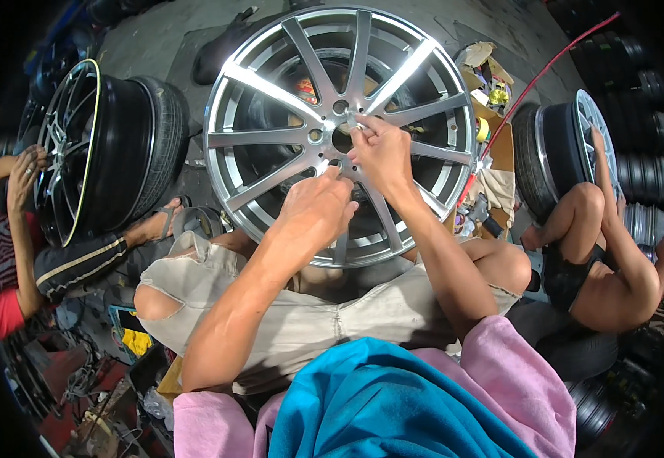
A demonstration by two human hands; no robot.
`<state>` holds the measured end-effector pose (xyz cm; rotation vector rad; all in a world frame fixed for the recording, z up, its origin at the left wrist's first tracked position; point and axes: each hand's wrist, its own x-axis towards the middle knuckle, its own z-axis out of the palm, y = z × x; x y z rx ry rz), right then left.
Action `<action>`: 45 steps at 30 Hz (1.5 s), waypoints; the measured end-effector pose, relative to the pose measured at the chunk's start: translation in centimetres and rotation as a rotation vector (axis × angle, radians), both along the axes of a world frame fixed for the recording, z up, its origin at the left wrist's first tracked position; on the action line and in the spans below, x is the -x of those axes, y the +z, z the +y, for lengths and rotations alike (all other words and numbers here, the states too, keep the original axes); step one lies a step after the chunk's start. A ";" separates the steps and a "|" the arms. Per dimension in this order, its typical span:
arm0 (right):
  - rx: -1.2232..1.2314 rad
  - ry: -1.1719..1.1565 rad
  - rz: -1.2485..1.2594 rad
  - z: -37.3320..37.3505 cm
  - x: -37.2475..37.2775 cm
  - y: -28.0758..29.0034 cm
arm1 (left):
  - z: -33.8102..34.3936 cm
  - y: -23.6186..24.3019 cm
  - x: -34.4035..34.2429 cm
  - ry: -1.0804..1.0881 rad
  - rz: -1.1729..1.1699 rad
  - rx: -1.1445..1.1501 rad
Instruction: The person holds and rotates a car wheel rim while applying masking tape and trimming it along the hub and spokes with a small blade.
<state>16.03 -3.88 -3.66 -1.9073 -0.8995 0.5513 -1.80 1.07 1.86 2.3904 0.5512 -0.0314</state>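
Observation:
A silver multi-spoke alloy wheel rim lies face up in front of me, above my bent knees. My left hand reaches to the near side of its hub. The fingers are curled, with a fingertip at a lug hole; what they hold, if anything, is hidden. My right hand is at the right of the centre bore, thumb and fingers pinched together. A small pale bit shows at its fingertips, too small to name.
At left, a co-worker's hand touches a dark wheel rim standing on edge beside a tyre. Another person's hand rests on a rim at right. A cardboard box and red hose are nearby.

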 end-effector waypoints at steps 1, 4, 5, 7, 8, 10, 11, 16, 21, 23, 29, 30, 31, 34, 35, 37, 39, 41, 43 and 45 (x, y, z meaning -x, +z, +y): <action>-0.003 -0.001 0.001 0.0 0.3 0.0 | 0.1 0.2 0.2 0.015 -0.008 -0.016; -0.052 -0.104 0.229 0.3 1.9 0.0 | 1.0 1.2 0.4 0.027 -0.021 -0.049; -0.054 -0.112 0.229 0.6 2.3 -0.7 | 1.5 1.6 0.5 0.031 -0.027 -0.066; -0.191 -0.233 0.546 1.3 3.1 -1.5 | 2.1 2.3 0.9 0.047 -0.067 -0.056; -0.222 -0.243 0.627 1.3 3.4 -1.9 | 2.3 2.9 1.0 0.078 -0.086 -0.068; -0.284 -0.293 0.722 1.9 4.7 -1.7 | 2.9 3.5 1.5 0.126 -0.086 -0.091; -0.343 -0.339 0.816 2.2 5.2 -1.6 | 3.1 3.9 1.5 0.120 -0.085 -0.093; -0.468 -0.443 1.005 3.3 6.8 -1.1 | 4.1 4.6 1.9 0.177 -0.003 -0.118; -0.579 -0.463 1.161 4.2 7.3 -1.1 | 5.0 5.8 2.1 0.254 0.020 -0.125; -0.617 -0.534 1.258 4.6 7.5 -0.7 | 5.2 6.1 2.3 0.262 -0.003 -0.136; -0.860 -0.548 1.449 6.2 7.1 -0.7 | 5.3 6.2 2.3 0.261 -0.035 -0.151; -0.871 -0.547 1.469 6.4 7.3 -0.6 | 5.4 6.3 2.4 0.272 -0.009 -0.137; -0.869 -0.548 1.466 6.1 7.3 -0.5 | 5.4 6.3 2.4 0.284 0.016 -0.123; -0.752 -0.485 1.292 3.6 7.1 -0.5 | 5.4 6.2 2.8 0.270 0.000 -0.135; -0.627 -0.441 1.158 2.5 6.5 -0.6 | 5.4 6.1 3.0 0.277 -0.001 -0.130; -0.428 -0.262 0.889 -0.7 4.4 -0.3 | 5.4 6.0 2.8 0.269 -0.002 -0.130; -0.270 -0.204 0.649 -3.2 2.6 0.6 | 5.2 5.7 2.9 0.257 -0.019 -0.127; -0.106 -0.210 0.255 -5.1 0.7 0.7 | 5.0 5.7 2.9 0.241 -0.037 -0.126; 0.028 -0.138 -0.126 -6.3 -0.6 1.2 | 4.6 5.7 2.8 0.228 0.001 -0.125; 0.053 -0.084 -0.201 -6.6 -1.2 1.6 | 4.5 5.4 2.8 0.222 -0.003 -0.125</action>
